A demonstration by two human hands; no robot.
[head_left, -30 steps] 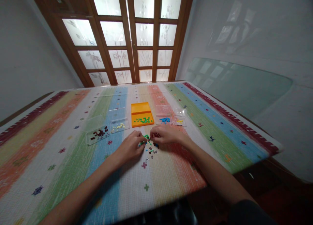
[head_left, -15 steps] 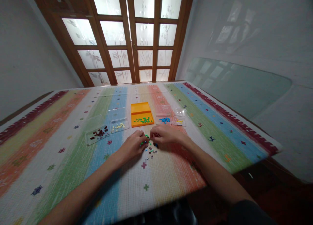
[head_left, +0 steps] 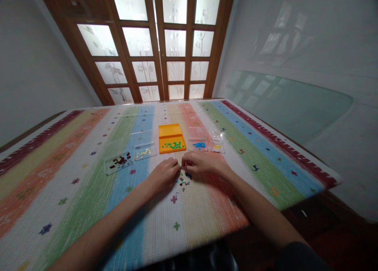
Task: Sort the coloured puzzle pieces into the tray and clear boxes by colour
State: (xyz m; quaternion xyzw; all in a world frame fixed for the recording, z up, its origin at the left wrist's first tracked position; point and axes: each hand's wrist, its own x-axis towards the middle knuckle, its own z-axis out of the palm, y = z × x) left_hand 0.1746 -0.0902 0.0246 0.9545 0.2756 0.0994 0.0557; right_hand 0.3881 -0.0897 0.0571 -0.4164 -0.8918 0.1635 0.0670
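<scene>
– Small coloured pieces point(head_left: 182, 179), lying loose in a little scatter on the striped cloth point(head_left: 88, 208) covering the tabletop, about midway between the left and right edges and nearer the near edge than the far one.
– Seeing them. Asking about the hands now.
– Left hand point(head_left: 163, 176) resting knuckles-up just left of the scatter, fingers curling in, fingertips point(head_left: 176, 169) reaching its far end beside a green piece. Right hand point(head_left: 198, 164) lying just right of it, curling likewise, its fingertips nearly meeting those of the left.
– Gripping anything?
– Failing to tell for either: pieces too small, fingertips hiding the spot. Neither spreading flat, neither balling into a tight fist.
– And beyond the hands?
– Sitting in a row toward the far edge, starting nearest the left edge: clear box of dark pieces point(head_left: 117, 163), clear box of pale yellow pieces point(head_left: 144, 151), orange tray point(head_left: 171, 139) holding green pieces, clear box of blue pieces point(head_left: 198, 144), clear box of yellow pieces point(head_left: 217, 146) nearest the right edge.
– Touching one another?
– Blue and yellow boxes sitting just beside each other; the others standing slightly apart. Orange tray lying straight beyond the fingertips, near but not touching.
– Past the far edge?
– Wooden door point(head_left: 165, 47) with frosted panes, standing shut.
</scene>
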